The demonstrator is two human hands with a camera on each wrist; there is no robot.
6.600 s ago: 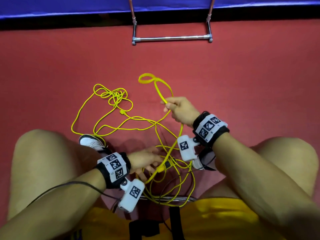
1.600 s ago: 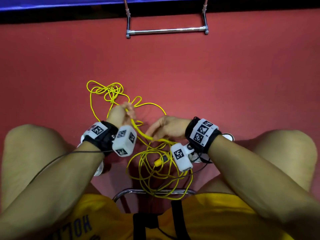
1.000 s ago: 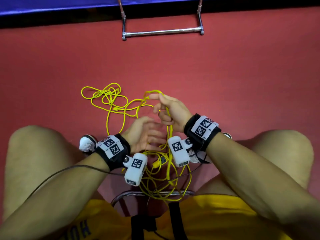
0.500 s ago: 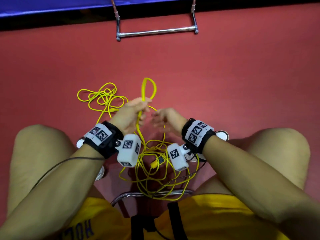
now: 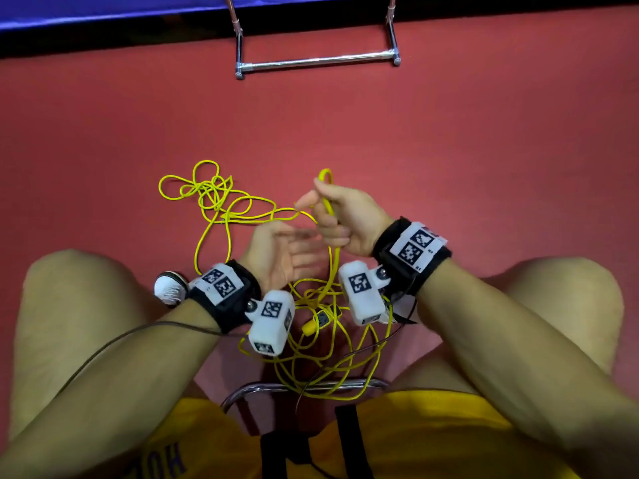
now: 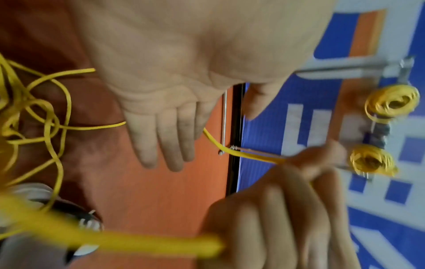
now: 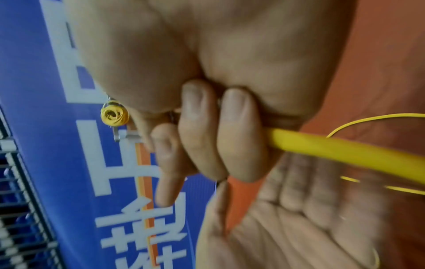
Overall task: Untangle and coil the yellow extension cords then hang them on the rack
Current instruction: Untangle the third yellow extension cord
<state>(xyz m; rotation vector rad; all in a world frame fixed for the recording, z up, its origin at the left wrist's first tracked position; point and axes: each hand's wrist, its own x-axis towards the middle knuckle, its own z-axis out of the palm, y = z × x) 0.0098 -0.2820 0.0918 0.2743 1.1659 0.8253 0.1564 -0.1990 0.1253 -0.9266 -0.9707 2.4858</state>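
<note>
A yellow extension cord [image 5: 226, 216] lies partly tangled on the red floor, with more loose loops [image 5: 325, 354] and a yellow plug [image 5: 310, 327] heaped between my knees. My right hand [image 5: 333, 221] grips a doubled stretch of this cord in its fist, and a short loop [image 5: 325, 174] sticks out above the thumb. The right wrist view shows the fingers [image 7: 218, 138] curled round the cord [image 7: 345, 151]. My left hand [image 5: 297, 245] is held flat with the palm up just left of it, fingers [image 6: 165, 142] straight, holding nothing. Coiled yellow cords [image 6: 391, 103] hang on the rack.
The rack's chrome foot bar [image 5: 318, 62] stands on the floor ahead, below a blue banner [image 5: 103, 8]. A white shoe [image 5: 169, 288] sits by my left knee. A chrome chair frame [image 5: 304, 387] crosses under the cord heap. A second coil [image 6: 370, 161] hangs below the first.
Half a second ago my left hand held the upright loop. Now my right hand grips it, and the left has let go and drawn back flat.
</note>
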